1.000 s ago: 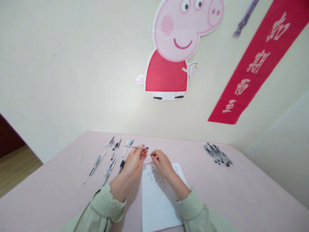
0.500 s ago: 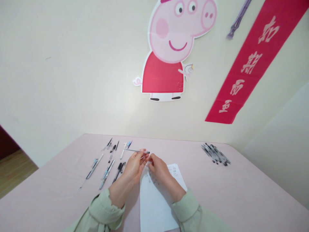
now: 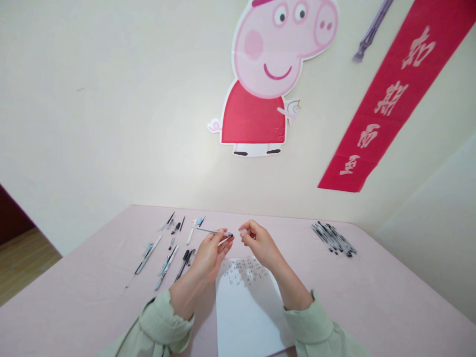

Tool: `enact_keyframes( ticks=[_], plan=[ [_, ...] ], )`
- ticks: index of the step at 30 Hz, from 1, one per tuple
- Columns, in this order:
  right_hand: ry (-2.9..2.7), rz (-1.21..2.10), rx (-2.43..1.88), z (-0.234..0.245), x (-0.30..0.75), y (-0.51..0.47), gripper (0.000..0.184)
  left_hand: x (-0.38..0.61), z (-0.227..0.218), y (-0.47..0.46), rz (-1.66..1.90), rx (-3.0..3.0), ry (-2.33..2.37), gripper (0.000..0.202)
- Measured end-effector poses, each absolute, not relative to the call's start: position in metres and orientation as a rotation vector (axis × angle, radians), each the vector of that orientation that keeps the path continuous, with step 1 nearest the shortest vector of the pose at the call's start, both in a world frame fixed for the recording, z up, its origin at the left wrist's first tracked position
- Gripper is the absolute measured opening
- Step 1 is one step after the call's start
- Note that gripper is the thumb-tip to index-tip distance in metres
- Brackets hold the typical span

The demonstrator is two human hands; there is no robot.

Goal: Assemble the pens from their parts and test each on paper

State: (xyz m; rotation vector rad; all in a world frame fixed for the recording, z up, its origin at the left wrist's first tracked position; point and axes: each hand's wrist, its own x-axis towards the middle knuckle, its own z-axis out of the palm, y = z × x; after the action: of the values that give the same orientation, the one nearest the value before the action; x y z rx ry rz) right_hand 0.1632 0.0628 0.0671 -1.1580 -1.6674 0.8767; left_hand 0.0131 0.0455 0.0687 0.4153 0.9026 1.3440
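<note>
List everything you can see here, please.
Pen: one, grey, left hand
Small piece: one, whitish, right hand
Table: one, pink, below
Paper: one, white, below hands
Pens and parts: several, mixed, table's left
Pen pile: uncounted, grey and black, table's right
Back wall: one, whitish, behind
Pig cutout: one, pink and red, wall centre
Banner: one, red, wall right
Strip: one, purple, beside banner
Floor: one, brown, left
Surface: one, dark red, left
Hands: two, sleeved pale green, centre

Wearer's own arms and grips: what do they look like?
Pale green, long fabric sleeves on both arms, with wide, creased cuffs ending short of the wrists. Left grip and right grip are bare human hands; no gloves or watch visible.
</note>
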Motion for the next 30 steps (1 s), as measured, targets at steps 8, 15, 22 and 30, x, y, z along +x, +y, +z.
enact_keyframes(
  ticks=[8,15,22,30],
  plan=[
    [-1.625,0.926,-1.15,0.069,0.16,0.061,0.013,0.013,0.064,0.046,1.344,0.426,0.857,0.009],
    [-1.595,0.875,-1.152,0.075,0.161,0.059,0.013,0.015,0.065,0.041,1.244,0.52,0.871,0.006],
    [-1.558,0.833,-1.161,0.082,0.164,0.057,0.014,0.021,0.064,0.036,1.145,0.612,0.879,0.01],
    [-1.696,0.885,-1.19,0.074,0.162,0.056,0.016,0.016,0.064,0.045,1.252,0.31,0.655,0.019]
  ],
)
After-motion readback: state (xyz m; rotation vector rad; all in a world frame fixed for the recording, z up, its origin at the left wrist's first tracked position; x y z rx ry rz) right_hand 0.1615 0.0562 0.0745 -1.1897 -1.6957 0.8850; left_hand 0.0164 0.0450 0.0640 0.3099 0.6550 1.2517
